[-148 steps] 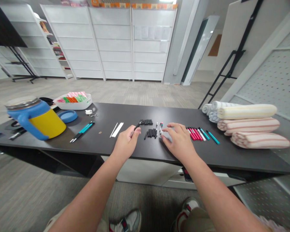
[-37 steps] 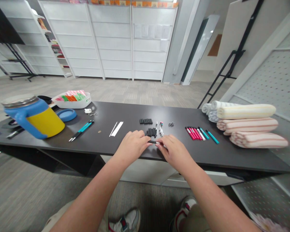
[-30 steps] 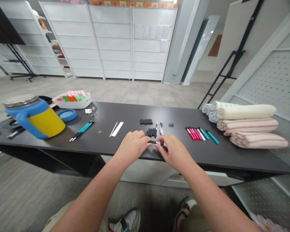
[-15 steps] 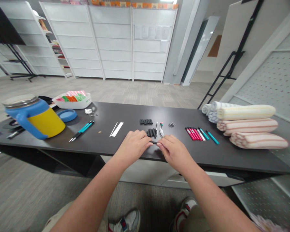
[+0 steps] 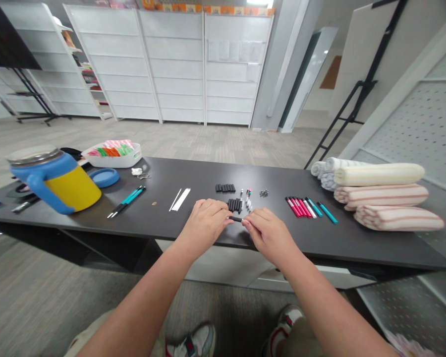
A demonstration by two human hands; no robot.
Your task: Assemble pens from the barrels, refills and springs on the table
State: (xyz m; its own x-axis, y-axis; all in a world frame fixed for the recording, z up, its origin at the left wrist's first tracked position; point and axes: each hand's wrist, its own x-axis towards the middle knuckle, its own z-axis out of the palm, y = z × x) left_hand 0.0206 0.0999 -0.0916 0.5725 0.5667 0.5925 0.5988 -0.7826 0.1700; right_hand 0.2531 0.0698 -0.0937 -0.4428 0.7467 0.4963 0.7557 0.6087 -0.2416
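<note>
My left hand and my right hand meet over the near edge of the black table. Both pinch the ends of one thin black pen part held level between them. Just beyond lie a row of black pen barrels, a row of short black caps, a few small pen tips and a little heap of springs.
Pink and teal pens lie at the right, beside rolled striped towels. On the left stand a yellow and blue jug, a blue lid, teal pens, white refills and a white tray.
Earlier my left hand held a black piece over the parts and my right hand lay flat on them. Both have drawn back to the near edge and closed in on the black part.
</note>
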